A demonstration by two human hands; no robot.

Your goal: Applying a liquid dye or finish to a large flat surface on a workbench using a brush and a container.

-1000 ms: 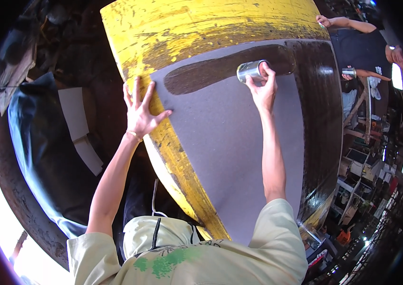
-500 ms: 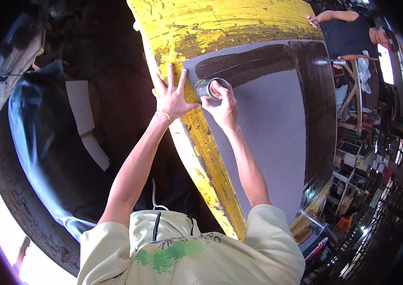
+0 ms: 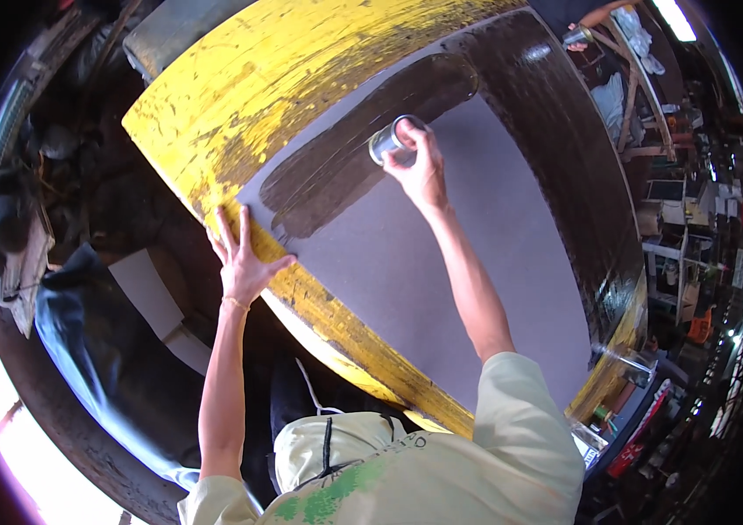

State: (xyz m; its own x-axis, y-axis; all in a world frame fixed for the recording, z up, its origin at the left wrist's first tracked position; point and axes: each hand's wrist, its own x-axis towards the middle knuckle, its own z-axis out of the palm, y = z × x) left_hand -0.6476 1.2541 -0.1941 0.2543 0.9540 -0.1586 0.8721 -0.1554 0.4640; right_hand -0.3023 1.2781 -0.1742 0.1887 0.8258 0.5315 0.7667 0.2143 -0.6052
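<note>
My right hand [image 3: 424, 178] grips a small silver metal can [image 3: 383, 145] by its rim, with fingers reaching over its opening. The can is tilted at the near edge of a dark, wet-looking band [image 3: 336, 166] on a grey sheet [image 3: 441, 271]. Whatever is inside the can is hidden. My left hand [image 3: 244, 260] rests open, fingers spread, on the worn yellow border [image 3: 328, 315] of the table, by the sheet's left corner. A second dark, glossy band [image 3: 555, 157] runs down the sheet's right side.
At the upper right, another person's hand [image 3: 574, 42] holds a similar can near a wooden frame [image 3: 630, 105]. Cluttered shelves [image 3: 673, 254] stand along the right. Left of the table lie a black cover [image 3: 100, 350] and white boards [image 3: 148, 289].
My right hand has carried the can away from my left hand, along the dark band, which is now wider. The view has turned, and less of the other person shows.
</note>
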